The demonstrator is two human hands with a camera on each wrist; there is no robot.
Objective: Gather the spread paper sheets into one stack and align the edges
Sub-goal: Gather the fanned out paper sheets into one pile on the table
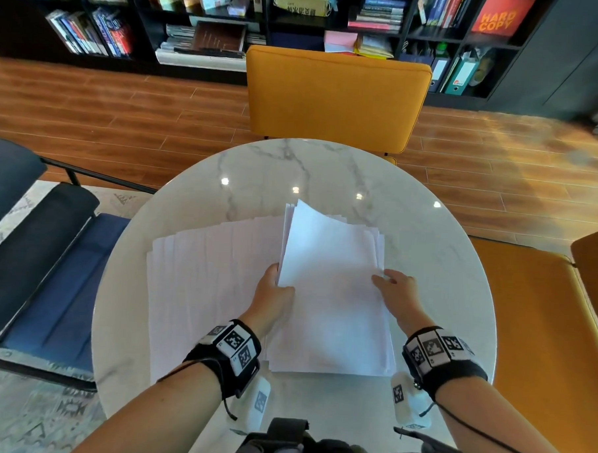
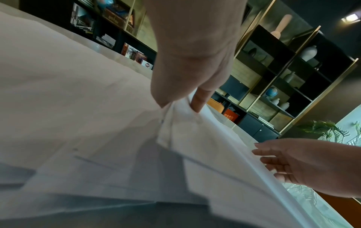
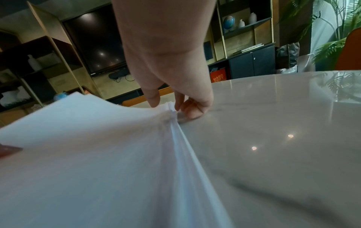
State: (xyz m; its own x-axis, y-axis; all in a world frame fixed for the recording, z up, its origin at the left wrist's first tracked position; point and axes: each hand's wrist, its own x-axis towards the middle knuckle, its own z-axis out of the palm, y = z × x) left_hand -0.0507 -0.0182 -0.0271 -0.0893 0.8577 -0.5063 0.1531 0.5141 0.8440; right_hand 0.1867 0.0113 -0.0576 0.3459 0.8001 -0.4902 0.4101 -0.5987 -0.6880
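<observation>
White paper sheets cover the round marble table [image 1: 437,253]. A gathered stack [image 1: 329,289] lies right of centre, its far left corner lifted. More sheets [image 1: 206,284] are fanned out flat to its left. My left hand [image 1: 274,293] grips the stack's left edge, thumb on top and fingers under; in the left wrist view the thumb and fingers [image 2: 197,100] pinch that lifted edge [image 2: 175,117]. My right hand [image 1: 396,292] holds the right edge, thumb on top; in the right wrist view its fingers [image 3: 191,108] curl at the stack's side [image 3: 175,138], touching the tabletop.
An orange chair [image 1: 334,97] stands at the table's far side, another orange seat [image 1: 533,325] on the right, and a blue bench [image 1: 49,270] on the left. Bookshelves [image 1: 210,24] line the back wall. Bare marble shows beyond the sheets.
</observation>
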